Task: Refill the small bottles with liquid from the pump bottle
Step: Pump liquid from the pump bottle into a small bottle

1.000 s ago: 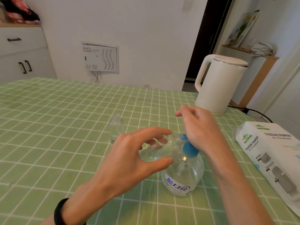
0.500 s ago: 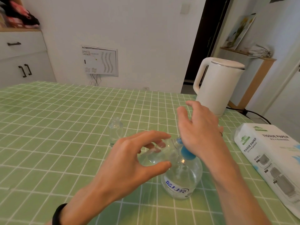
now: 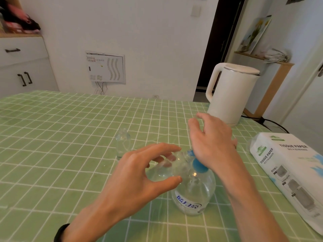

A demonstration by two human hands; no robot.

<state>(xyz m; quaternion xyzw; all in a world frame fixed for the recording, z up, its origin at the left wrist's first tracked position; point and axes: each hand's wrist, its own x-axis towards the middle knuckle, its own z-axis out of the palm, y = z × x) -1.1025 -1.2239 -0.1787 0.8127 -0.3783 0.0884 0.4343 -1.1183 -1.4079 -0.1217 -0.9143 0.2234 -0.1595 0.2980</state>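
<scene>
- The left hand [image 3: 139, 173] is clamped on a small clear bottle [image 3: 164, 172], thumb below and fingers curled over the top. It holds the bottle tipped on its side with the mouth up against the spout of the pump bottle [image 3: 194, 194].
- The right hand [image 3: 211, 145] lies over the blue pump head [image 3: 199, 165], its fingers straight and spread. Only the heel of the palm seems to rest on the head.
- A second ago those right fingers were bent down over the pump; they have since lifted and fanned out toward the kettle [image 3: 232, 95]. I read this as the release after a press, with the head left to spring back.
- The left hand's grip and the tilt of the small clear bottle have hardly shifted across that second, so the mouth has stayed at the spout.
- The filling step is probably mid-cycle: one stroke is given and more are likely needed. How much liquid the small clear bottle holds cannot be told through the glare and the fingers.
- The pump bottle stands upright on the green checked tabletop [image 3: 61, 137], in front of the person and still well filled.
- A second small bottle [image 3: 123, 144] stands upright and uncapped beyond the left hand, apart from it. It appears to be waiting its turn.
- To the right lies a pack of tissue paper [image 3: 288, 172], with the white kettle behind the right hand.
</scene>
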